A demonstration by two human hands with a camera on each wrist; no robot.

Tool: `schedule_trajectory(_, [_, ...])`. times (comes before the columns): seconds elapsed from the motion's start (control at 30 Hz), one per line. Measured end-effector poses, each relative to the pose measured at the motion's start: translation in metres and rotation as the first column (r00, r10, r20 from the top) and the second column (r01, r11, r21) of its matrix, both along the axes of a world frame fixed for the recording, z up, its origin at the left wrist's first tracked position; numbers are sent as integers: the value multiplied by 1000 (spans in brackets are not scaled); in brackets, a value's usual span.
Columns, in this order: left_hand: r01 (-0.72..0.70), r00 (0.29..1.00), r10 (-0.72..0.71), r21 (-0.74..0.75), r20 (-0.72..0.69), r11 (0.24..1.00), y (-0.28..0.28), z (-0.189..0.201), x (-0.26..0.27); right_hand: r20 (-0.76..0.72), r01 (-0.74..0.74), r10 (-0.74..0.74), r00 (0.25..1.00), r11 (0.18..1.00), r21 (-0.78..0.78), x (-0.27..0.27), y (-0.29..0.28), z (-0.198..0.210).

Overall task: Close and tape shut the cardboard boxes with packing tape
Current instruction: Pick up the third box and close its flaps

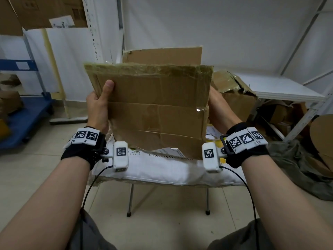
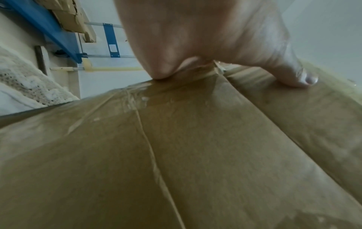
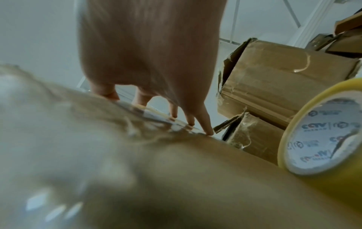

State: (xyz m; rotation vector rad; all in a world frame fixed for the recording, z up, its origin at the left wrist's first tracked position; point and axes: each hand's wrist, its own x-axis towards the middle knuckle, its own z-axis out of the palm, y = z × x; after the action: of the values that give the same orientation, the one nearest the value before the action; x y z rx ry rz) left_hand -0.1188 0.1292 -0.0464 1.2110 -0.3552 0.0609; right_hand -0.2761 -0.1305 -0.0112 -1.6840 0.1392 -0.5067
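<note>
I hold a brown cardboard box (image 1: 155,109) upright in the air between both hands, its flaps closed and its top edge wrapped in glossy yellowish tape. My left hand (image 1: 100,103) grips the left edge, thumb on the near face and fingers hidden behind. In the left wrist view the thumb (image 2: 293,77) presses on the taped cardboard (image 2: 195,155). My right hand (image 1: 218,107) lies against the right side. In the right wrist view its fingers (image 3: 205,124) reach straight down to the box's taped edge (image 3: 176,178). A roll of packing tape (image 3: 321,134) lies close by the right wrist.
Below the box is a small metal-legged table covered by a white sack (image 1: 162,170). Torn, taped boxes (image 1: 234,98) are piled to the right beside a white shelf (image 1: 279,87). A loose cardboard sheet (image 1: 162,55) stands behind. A blue cart (image 1: 23,116) sits at left.
</note>
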Motion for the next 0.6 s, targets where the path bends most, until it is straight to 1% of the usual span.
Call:
schedule_trajectory(0.1, [14,1000,-14,0,3,1000,0,1,0,-7,3,-3,1000,1000,-21,1,1,2])
schedule_trajectory(0.27, [-15,1000,14,25,25,1000,2,0,2,0,28,-28,1000,999,20,3,1,1])
schedule_trajectory(0.33, [-15,1000,15,1,0,1000,2,1,1,-5,26,-26,1000,999,20,4,-1,-3])
schedule_trajectory(0.47, [-2,999,0,-70,-36,998,3,4,2,-15,63,-61,998,992,107,6,-9,-9])
schedule_trajectory(0.53, [11,999,-15,-92,-37,996,4,3,2,-51,108,-100,994,976,190,6,-17,-12])
schedule_trajectory(0.6, [9,999,-13,-107,-36,994,5,3,4,-146,145,-114,983,965,221,4,-24,-17])
